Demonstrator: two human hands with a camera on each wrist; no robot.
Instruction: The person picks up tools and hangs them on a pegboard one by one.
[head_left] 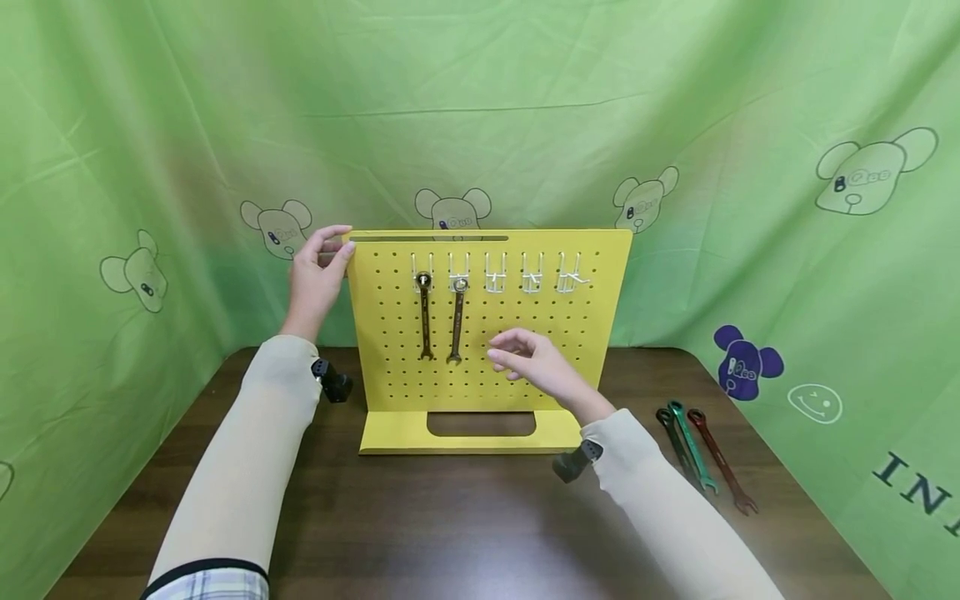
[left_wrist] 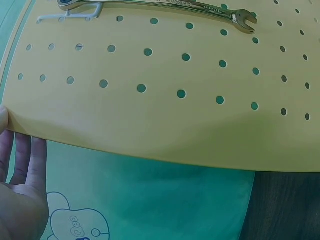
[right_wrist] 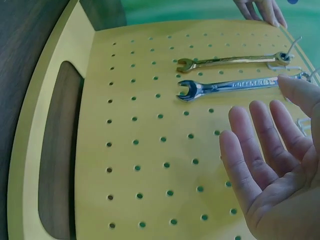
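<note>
A yellow pegboard [head_left: 480,350] stands upright on its foot. At its upper left corner my left hand [head_left: 315,271] pinches the edge, thumb on the front face and fingers behind; the left wrist view shows part of that hand [left_wrist: 22,200]. Two combination wrenches hang from white wire hooks: a dark one [head_left: 425,321] on the left and a silver one [head_left: 457,325] beside it. My right hand [head_left: 536,358] hovers before the board, right of the silver wrench. Its fingers are loosely bent with nothing in them, and in the right wrist view the palm [right_wrist: 290,190] shows bare.
Three more bare hooks, such as the middle one [head_left: 495,273], line the board's upper right. On the brown table [head_left: 450,525] at the right lie a black wrench [head_left: 675,442], a green wrench [head_left: 693,446] and a red wrench [head_left: 722,460]. A green printed curtain [head_left: 480,100] surrounds the table.
</note>
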